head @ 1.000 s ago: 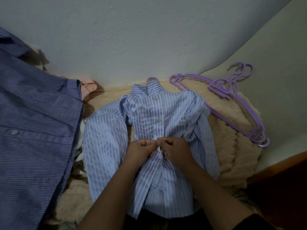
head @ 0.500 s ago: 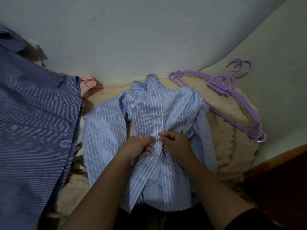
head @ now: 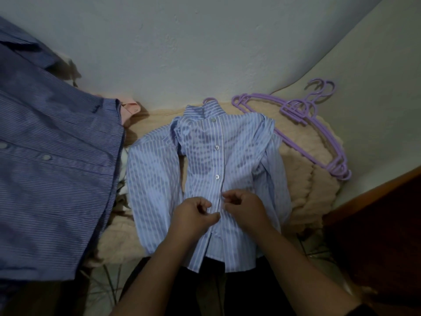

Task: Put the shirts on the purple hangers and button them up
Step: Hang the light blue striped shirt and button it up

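Note:
A light blue striped shirt [head: 205, 160] lies face up on a beige blanket, hung on a purple hanger whose hook [head: 208, 100] pokes out above the collar. Three buttons down the upper front are closed. My left hand [head: 193, 218] and my right hand [head: 245, 208] meet at the placket just below the third button [head: 216, 176]. Each has curled fingers and a thumb pinching one front edge of the shirt. Below my hands the front hangs open.
Several spare purple hangers [head: 314, 131] lie stacked on the fluffy beige blanket [head: 303, 179] at the right. A dark blue striped shirt [head: 52, 169] covers the left side, with a pink garment [head: 129, 109] behind it. Dark wooden furniture [head: 376, 224] stands at lower right, a pale wall behind.
Both hands slid down the placket and parted slightly. The third button, which my fingers covered before, now shows closed above them.

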